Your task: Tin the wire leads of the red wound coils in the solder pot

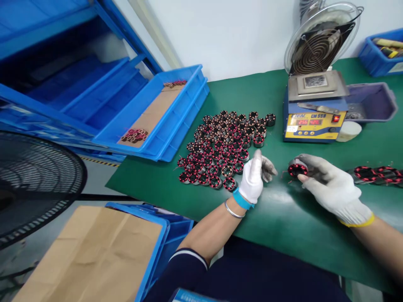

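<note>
My right hand [330,184], in a white knit glove, is closed around a small round wound stator [297,169] with red copper coils, held just above the green mat [283,218]. My left hand [255,176], also gloved, hovers beside a dense cluster of similar stators [222,147] on the mat. Its fingers are loosely curled toward the right hand, and nothing shows in them. Its fingertips are close to the nearest stators at the cluster's right edge.
A yellow and blue solder pot [315,109] with a small fan [321,40] stands at the back right. More stators [378,174] lie at the far right. Blue trays [157,113] with cardboard sit left. A floor fan [34,184] and a cardboard-covered crate [94,251] stand below.
</note>
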Demonstrator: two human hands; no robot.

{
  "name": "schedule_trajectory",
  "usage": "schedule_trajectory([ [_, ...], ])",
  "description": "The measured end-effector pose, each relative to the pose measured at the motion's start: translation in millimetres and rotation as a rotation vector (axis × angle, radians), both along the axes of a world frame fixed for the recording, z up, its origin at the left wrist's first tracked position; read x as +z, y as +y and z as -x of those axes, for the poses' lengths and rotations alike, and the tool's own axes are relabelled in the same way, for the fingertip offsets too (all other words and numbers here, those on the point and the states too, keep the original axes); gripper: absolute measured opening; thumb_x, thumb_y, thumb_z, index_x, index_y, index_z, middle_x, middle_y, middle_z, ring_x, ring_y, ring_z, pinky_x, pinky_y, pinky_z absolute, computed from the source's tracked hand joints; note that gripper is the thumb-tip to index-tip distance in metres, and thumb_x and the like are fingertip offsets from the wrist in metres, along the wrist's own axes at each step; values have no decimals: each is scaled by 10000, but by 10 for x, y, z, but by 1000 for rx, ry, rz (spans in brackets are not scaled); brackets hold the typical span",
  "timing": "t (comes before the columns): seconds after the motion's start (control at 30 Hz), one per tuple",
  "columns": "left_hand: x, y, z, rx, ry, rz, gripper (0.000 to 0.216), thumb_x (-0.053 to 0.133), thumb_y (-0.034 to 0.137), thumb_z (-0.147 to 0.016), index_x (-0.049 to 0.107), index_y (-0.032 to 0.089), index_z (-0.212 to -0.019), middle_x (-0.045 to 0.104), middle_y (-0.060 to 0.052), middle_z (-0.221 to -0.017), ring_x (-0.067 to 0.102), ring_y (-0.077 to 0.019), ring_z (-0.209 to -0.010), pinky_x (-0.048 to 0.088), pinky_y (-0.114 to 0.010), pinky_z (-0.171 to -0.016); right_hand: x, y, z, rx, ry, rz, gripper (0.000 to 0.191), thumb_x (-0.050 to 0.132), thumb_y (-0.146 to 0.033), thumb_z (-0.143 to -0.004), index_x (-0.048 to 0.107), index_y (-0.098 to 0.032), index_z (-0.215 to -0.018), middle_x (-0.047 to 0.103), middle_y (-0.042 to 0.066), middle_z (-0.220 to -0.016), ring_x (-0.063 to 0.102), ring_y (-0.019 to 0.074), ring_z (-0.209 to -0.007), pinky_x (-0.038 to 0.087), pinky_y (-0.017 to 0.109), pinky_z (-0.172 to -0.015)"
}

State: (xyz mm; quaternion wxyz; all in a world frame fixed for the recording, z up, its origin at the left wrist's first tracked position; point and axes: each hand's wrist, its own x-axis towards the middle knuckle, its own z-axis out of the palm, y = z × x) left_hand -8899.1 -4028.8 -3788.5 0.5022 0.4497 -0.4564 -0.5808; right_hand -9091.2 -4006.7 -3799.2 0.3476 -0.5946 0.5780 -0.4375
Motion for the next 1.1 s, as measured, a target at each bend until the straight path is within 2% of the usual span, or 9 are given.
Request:
schedule_trajectory([
  [0.1, -24, -6, 54, -54, -60, -32, 623, 388, 751, -892, 611, 170, -863, 654, -36, -725, 576, -115, -567, 393, -233, -479, -3, 16, -7, 37, 26, 0, 462, 703, -276, -773, 669, -214, -1230, 700, 66, -1127, 700, 196, -905, 612, 369, -875],
  [0.2, -51, -18, 99, -191, -106, -61, 526, 563, 706, -831, 548, 187, -752, 572, 14, -602, 501, -98, -501, 369, -243, -470, -9, 32, -10, 86, 45, 12, 464, 706, -303, -783, 664, -238, -1241, 688, 57, -1162, 695, 202, -943, 610, 360, -883],
  [0.33, -14, -49, 21, -211, 6, -89, 478, 714, 611, -728, 472, 202, -667, 535, 44, -512, 423, -72, -417, 307, -228, -417, 43, 31, -10, 66, 66, 9, 459, 704, -307, -767, 674, -230, -1219, 699, 65, -1117, 696, 210, -933, 603, 368, -894],
  [0.47, 8, -86, -69, -119, 94, -69, 490, 658, 645, -749, 451, 210, -654, 485, 54, -481, 377, -65, -381, 248, -218, -377, 88, 29, -13, 42, 32, -34, 476, 702, -300, -744, 673, -204, -1209, 713, 74, -1069, 702, 202, -865, 615, 380, -846],
  [0.57, -24, -77, -22, -34, -36, 19, 499, 612, 681, -794, 541, 189, -755, 579, 18, -621, 471, -81, -490, 338, -224, -445, 62, 37, -17, 65, 39, -28, 481, 706, -312, -757, 670, -202, -1223, 705, 80, -1106, 700, 200, -880, 614, 372, -843],
  [0.67, -29, -32, 24, -150, -168, 105, 447, 687, 605, -782, 557, 180, -733, 592, 18, -653, 496, -91, -577, 402, -236, -550, 18, 38, -15, 84, 60, -8, 471, 711, -321, -769, 672, -215, -1226, 696, 75, -1136, 696, 201, -910, 614, 354, -837],
  [0.77, 32, 2, -30, -254, -157, 52, 420, 666, 541, -817, 521, 184, -650, 554, 32, -551, 446, -76, -493, 363, -231, -502, 6, 23, 2, 54, 63, -21, 461, 710, -322, -770, 676, -220, -1219, 705, 68, -1087, 695, 195, -878, 616, 340, -801],
  [0.9, 80, -23, -94, -154, -81, 13, 413, 648, 565, -807, 519, 194, -680, 528, 45, -508, 405, -72, -423, 296, -221, -424, 29, 8, 19, -5, 90, -14, 482, 712, -320, -765, 669, -224, -1235, 705, 57, -1069, 689, 187, -860, 614, 345, -782],
  [1.1, 13, 34, 39, -271, -324, 94, 251, 656, 422, -828, 638, 178, -770, 665, -12, -731, 570, -120, -664, 468, -248, -655, 40, 36, -10, 10, 134, 75, 441, 693, -331, -800, 665, -234, -1229, 696, 55, -1105, 678, 182, -862, 598, 326, -799],
])
